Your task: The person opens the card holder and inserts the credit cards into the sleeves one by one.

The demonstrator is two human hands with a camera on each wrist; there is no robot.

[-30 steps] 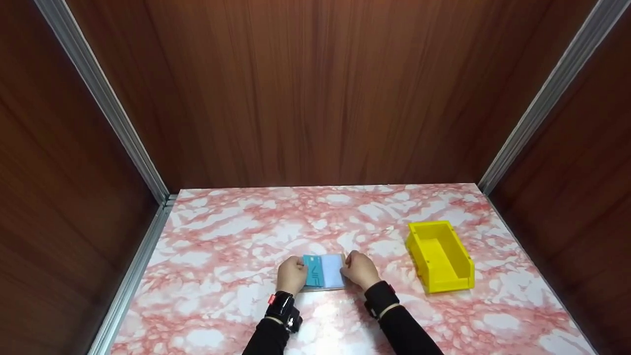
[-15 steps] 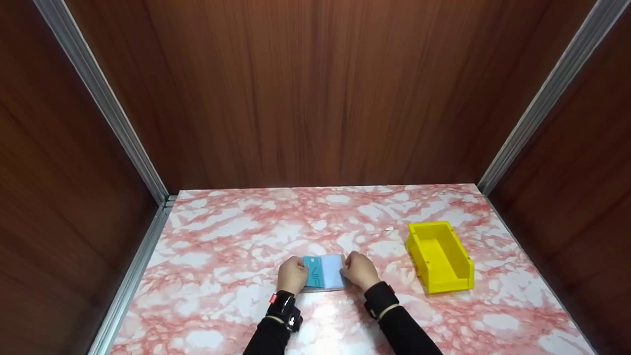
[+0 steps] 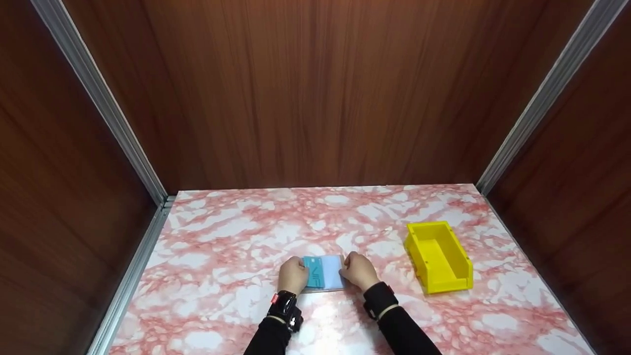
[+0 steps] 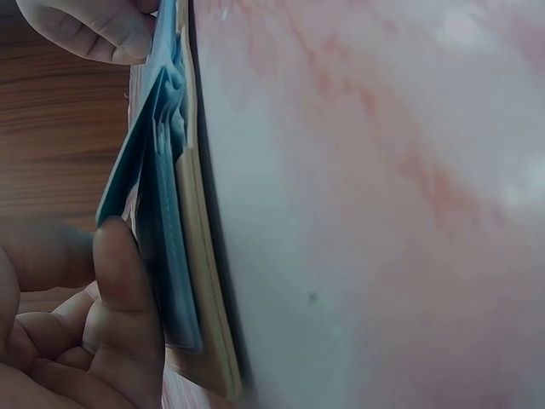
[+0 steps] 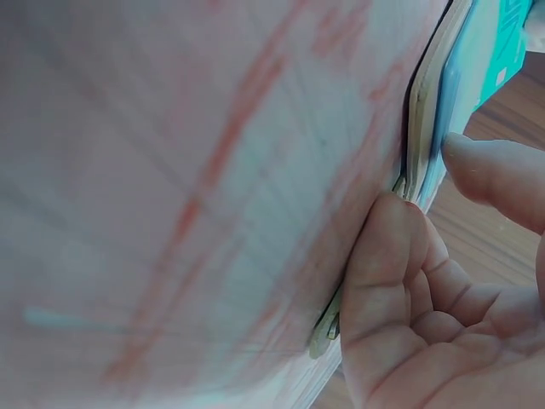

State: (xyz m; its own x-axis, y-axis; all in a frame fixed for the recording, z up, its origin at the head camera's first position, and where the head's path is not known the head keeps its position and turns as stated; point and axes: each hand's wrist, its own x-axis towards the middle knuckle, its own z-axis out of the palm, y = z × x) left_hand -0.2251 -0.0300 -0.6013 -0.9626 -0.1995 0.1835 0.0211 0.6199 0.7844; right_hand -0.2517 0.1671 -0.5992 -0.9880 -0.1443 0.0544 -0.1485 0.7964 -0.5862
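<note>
An opened card holder [image 4: 202,256], with a tan cover and pale blue clear sleeves [image 3: 333,272], lies on the table. A teal card [image 3: 314,274] with large letters covers its left part. My left hand [image 3: 293,275] pinches the card's left edge between thumb and finger; in the left wrist view the card [image 4: 129,166] tilts up off the sleeves. Across from it, my right hand [image 3: 361,271] holds the holder's right edge. The right wrist view shows that thumb on the blue sleeves and curled fingers at the cover [image 5: 417,128]. A strap end [image 5: 325,332] sticks out below those fingers.
To the right stands a yellow open-front bin [image 3: 438,256] with nothing seen inside. The table [image 3: 236,231] has a pink and white marbled top. Brown wood-grain panels [image 3: 315,93] with grey metal corner posts [image 3: 101,93] enclose it at the back and sides.
</note>
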